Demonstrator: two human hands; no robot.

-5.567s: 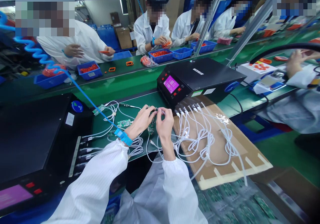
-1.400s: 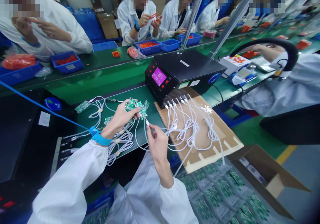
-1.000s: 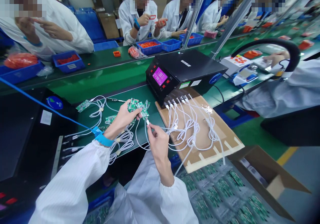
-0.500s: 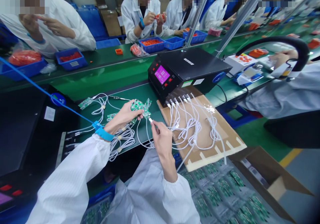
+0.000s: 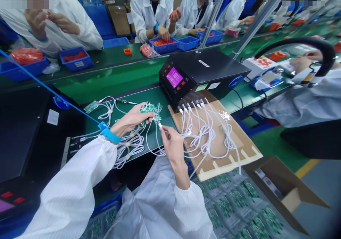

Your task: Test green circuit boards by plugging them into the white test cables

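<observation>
Left hand (image 5: 134,118) is clasping several flat green circuit boards (image 5: 149,108) above the dark-green bench (image 5: 149,95), apparently steadying them; right hand (image 5: 173,143) is pinching a white plastic cable plug (image 5: 160,125) at their near edge.

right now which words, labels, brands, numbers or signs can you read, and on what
None can be read.
Right black box, magenta screen: too small.
Its top label: blurred.
Its green sticker: too small.
Its white sticker: too small.
Its round blue badge: blurred.
Left box, white label: blurred.
Its blue badge: blurred.
Bin label: too small.
</observation>
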